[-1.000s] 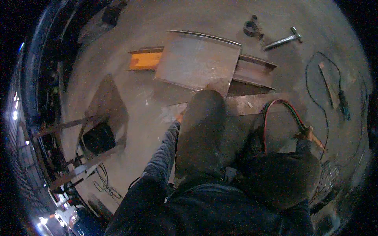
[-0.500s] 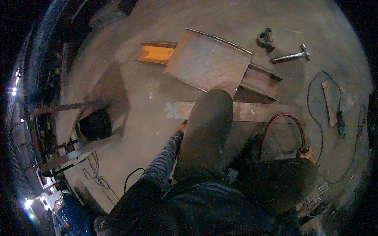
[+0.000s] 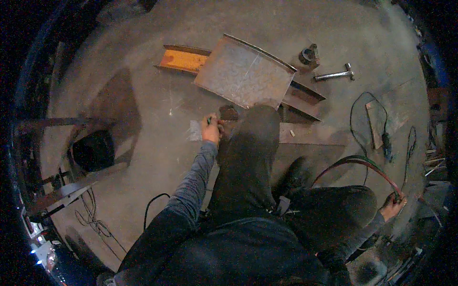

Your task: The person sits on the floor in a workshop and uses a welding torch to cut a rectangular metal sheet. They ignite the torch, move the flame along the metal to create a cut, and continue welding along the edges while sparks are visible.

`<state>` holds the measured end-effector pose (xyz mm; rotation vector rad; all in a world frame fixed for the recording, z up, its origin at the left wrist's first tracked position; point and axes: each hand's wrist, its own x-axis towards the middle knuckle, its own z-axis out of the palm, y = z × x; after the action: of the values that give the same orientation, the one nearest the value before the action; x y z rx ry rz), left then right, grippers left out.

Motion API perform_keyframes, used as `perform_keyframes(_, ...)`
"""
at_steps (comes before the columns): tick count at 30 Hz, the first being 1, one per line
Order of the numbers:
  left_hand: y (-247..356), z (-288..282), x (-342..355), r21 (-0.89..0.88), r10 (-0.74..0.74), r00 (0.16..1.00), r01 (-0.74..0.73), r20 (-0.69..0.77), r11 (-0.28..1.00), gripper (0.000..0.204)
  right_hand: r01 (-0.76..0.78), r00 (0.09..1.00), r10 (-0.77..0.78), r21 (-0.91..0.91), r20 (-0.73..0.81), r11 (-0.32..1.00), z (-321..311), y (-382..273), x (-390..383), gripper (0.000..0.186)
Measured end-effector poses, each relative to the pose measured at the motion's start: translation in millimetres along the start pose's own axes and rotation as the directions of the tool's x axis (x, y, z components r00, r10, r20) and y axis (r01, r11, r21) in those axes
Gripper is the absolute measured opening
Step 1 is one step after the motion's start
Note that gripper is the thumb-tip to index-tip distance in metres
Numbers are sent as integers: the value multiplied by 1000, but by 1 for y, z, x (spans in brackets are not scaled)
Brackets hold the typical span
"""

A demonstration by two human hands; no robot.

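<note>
My left hand (image 3: 211, 128) is closed around a small dark object that I cannot make out, beside my raised knee. My right hand (image 3: 393, 206), out to the right, grips a red and dark twin hose (image 3: 353, 159) that arches back toward my leg. Ahead lies a wide steel beam piece (image 3: 245, 71) with flanged edges. It rests across a narrower beam, whose yellow end (image 3: 183, 60) sticks out on the left and rusty end (image 3: 305, 100) on the right. A flat bar (image 3: 315, 136) lies on the floor by my foot, partly hidden by my leg.
A hammer (image 3: 334, 75) and a round metal piece with a bracket (image 3: 309, 56) lie at the far right. A thin cable loops around a flat strip (image 3: 374, 125). To the left stand a black bucket (image 3: 94, 151) and a metal frame (image 3: 71, 190), with loose cable (image 3: 93, 219) nearby.
My left hand has come up from beside my leg into fuller view, above the floor. My right hand has moved outward to the right, drawing the hose into a wider arc.
</note>
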<state>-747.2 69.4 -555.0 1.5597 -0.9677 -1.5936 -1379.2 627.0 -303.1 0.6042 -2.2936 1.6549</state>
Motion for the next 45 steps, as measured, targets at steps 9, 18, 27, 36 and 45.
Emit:
perform_keyframes(9,180,148,-72,-305,198,920,-92,337,948,22,-304,690,-173,499,703,812,171,-288,59,46)
perform_keyframes(18,199,233,-120,-564,336,696,120,635,817,17,-218,618,218,-102,755,971,383,-370,-126,40)
perform_keyframes(27,211,186,-135,-558,519,642,-166,565,813,21,-509,425,212,38,880,860,394,-378,-165,40)
perform_keyframes(36,234,179,-156,-439,750,339,-646,568,625,40,-693,465,284,145,838,707,385,-355,-166,34)
perform_keyframes(45,237,180,-170,-294,723,405,-719,560,630,33,-771,361,307,97,880,629,379,-364,-171,40)
